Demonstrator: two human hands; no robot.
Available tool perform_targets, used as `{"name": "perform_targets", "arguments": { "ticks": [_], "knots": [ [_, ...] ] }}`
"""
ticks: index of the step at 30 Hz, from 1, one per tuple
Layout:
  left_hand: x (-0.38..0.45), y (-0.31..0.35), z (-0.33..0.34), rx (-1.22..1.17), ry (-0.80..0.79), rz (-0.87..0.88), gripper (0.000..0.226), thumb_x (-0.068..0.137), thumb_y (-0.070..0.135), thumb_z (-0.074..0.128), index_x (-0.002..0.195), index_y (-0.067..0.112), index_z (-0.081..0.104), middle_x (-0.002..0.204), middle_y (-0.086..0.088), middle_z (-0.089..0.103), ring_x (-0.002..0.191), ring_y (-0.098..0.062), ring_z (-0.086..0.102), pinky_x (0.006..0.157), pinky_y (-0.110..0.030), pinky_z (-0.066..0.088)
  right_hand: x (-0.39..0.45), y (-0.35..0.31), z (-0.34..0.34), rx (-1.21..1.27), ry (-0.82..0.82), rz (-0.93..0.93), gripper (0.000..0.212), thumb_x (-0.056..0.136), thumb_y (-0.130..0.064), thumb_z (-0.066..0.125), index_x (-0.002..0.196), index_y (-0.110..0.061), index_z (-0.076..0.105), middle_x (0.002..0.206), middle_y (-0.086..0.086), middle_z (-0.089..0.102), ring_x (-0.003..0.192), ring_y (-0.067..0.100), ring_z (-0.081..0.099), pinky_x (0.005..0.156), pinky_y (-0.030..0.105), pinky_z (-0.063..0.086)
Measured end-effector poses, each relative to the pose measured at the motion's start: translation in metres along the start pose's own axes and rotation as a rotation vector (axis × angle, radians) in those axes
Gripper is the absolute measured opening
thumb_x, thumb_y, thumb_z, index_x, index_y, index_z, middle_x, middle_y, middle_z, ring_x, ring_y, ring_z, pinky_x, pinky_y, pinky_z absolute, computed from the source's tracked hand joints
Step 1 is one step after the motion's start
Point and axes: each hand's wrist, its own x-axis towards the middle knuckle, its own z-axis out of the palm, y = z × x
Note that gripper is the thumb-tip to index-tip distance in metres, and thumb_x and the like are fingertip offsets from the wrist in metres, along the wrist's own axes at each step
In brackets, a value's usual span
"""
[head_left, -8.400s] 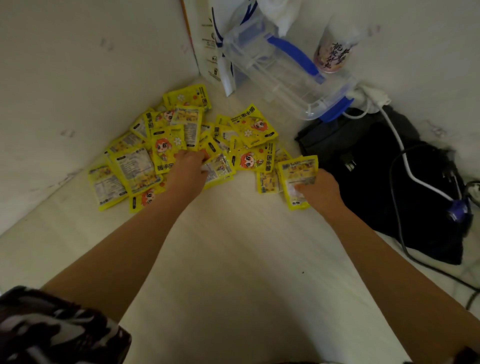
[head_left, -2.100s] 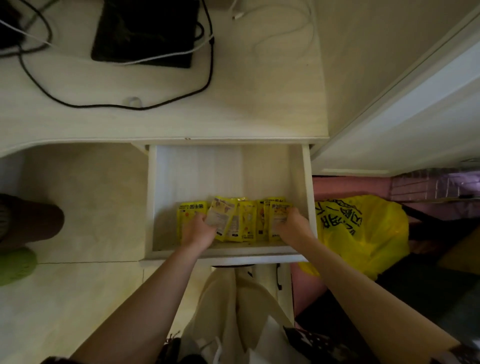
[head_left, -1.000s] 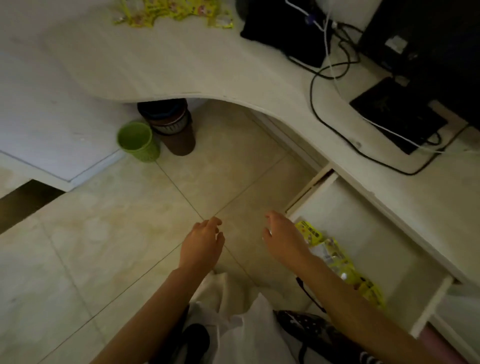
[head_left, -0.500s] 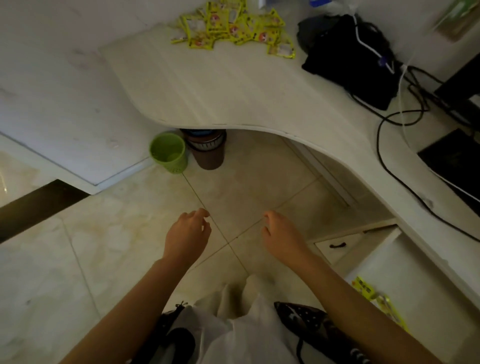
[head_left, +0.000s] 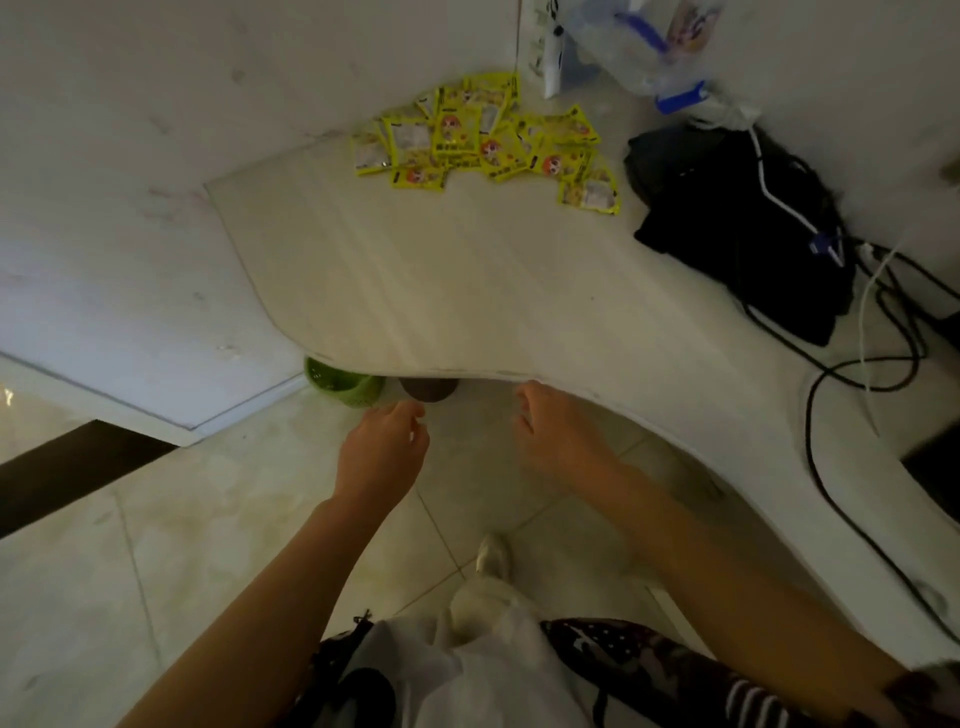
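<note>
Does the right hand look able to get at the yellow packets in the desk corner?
Probably yes, with a lean. The right hand is empty at the desk edge, and only bare desktop lies between it and the yellow packets; the black bag sits aside.

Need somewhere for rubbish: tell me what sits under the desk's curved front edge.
A green basket and a dark brown container poke out on the floor under the desk. The desktop covers most of both; their contents and anything farther back are hidden.

Curved pale desk (head_left: 467, 291), white walls (head_left: 130, 130), tiled floor (head_left: 130, 545)
</note>
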Motion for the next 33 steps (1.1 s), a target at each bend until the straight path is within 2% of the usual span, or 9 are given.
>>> {"name": "perform_targets", "arguments": {
  "ticks": [8, 16, 24, 33],
  "knots": [
    [0.107, 0.011, -0.016, -0.026, 0.004, 0.044, 0.024, 0.094, 0.024, 0.050, 0.114, 0.017, 0.061, 0.102, 0.000, 0.068, 0.095, -0.020, 0.058, 0.077, -0.035, 0.051, 0.100, -0.010, -0.057, -0.065, 0.022, -0.057, 0.038, 0.098, -0.025, 0.043, 0.135, -0.013, 0.044, 0.127, 0.008, 0.057, 0.112, 0.024, 0.057, 0.092, 0.036, 0.050],
    [0.233, -0.009, -0.043, -0.016, -0.026, 0.043, 0.024, 0.094, 0.024, 0.049, 0.115, 0.017, 0.060, 0.104, 0.001, 0.068, 0.101, -0.021, 0.057, 0.079, -0.035, 0.048, 0.203, -0.029, -0.083, -0.068, 0.035, -0.024, 0.037, 0.098, -0.027, 0.044, 0.131, -0.012, 0.046, 0.124, 0.009, 0.057, 0.111, 0.026, 0.055, 0.088, 0.037, 0.048],
    [0.349, -0.042, -0.065, -0.110, -0.098, -0.099, 0.023, 0.092, 0.025, 0.052, 0.112, 0.019, 0.061, 0.104, 0.000, 0.067, 0.103, -0.023, 0.059, 0.083, -0.036, 0.048, 0.296, -0.047, -0.097, -0.058, 0.039, 0.076, 0.036, 0.097, -0.026, 0.046, 0.130, -0.010, 0.048, 0.125, 0.012, 0.057, 0.115, 0.028, 0.053, 0.093, 0.040, 0.047],
    [0.453, -0.052, -0.069, -0.207, -0.122, -0.233, 0.025, 0.089, 0.021, 0.055, 0.112, 0.016, 0.063, 0.114, -0.006, 0.065, 0.107, -0.027, 0.059, 0.088, -0.037, 0.047, 0.385, -0.040, -0.117, -0.055, 0.024, 0.146, 0.037, 0.097, -0.024, 0.047, 0.129, -0.007, 0.048, 0.125, 0.014, 0.058, 0.115, 0.031, 0.054, 0.093, 0.040, 0.047]
  ]
}}
